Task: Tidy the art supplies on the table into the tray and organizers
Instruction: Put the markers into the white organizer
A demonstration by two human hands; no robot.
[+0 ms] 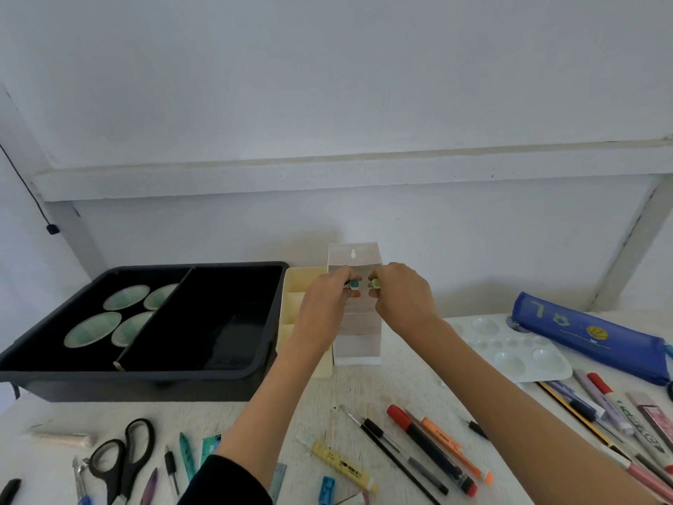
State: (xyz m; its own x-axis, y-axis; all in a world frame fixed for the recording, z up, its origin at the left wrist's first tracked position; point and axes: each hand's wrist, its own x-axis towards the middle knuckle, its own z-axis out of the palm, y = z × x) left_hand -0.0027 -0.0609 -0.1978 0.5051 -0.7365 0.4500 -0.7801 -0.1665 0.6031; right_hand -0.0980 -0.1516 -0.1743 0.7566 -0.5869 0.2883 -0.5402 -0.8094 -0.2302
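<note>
White plastic made up the tall organizer point(355, 346) standing near the middle of the table's far edge, and both hands were raised in front of its upper part. The left hand point(324, 300) had its fingers point(342, 275) curled round a teal-capped marker point(354, 284), with an orange cap point(356, 294) showing just below it in the same grip. The right hand point(402, 297) pinched a green-capped marker point(375, 284) between thumb and curled fingers. The two cap ends faced each other, close but apart, in front of the organizer; I could not tell whether either marker touched it.

A cream organizer point(295, 286) stood just beside the white one, on its left, partly hidden by the left forearm. Touching that one's left side, a black tray point(145, 377) filled the far left corner of the table; its left compartment held four round green dishes point(125, 297), its right compartment looked dark. Toward the right edge lay a white paint palette point(517, 355) and, behind it, a blue pencil case point(590, 333).

Along the near edge loose supplies lay scattered: black scissors point(120, 457) at the left, a yellow tube point(342, 466) near the middle, then a black pen point(400, 461), a red marker point(429, 446) and an orange highlighter point(455, 450) lying side by side. More pens and markers crowded the near right corner.
</note>
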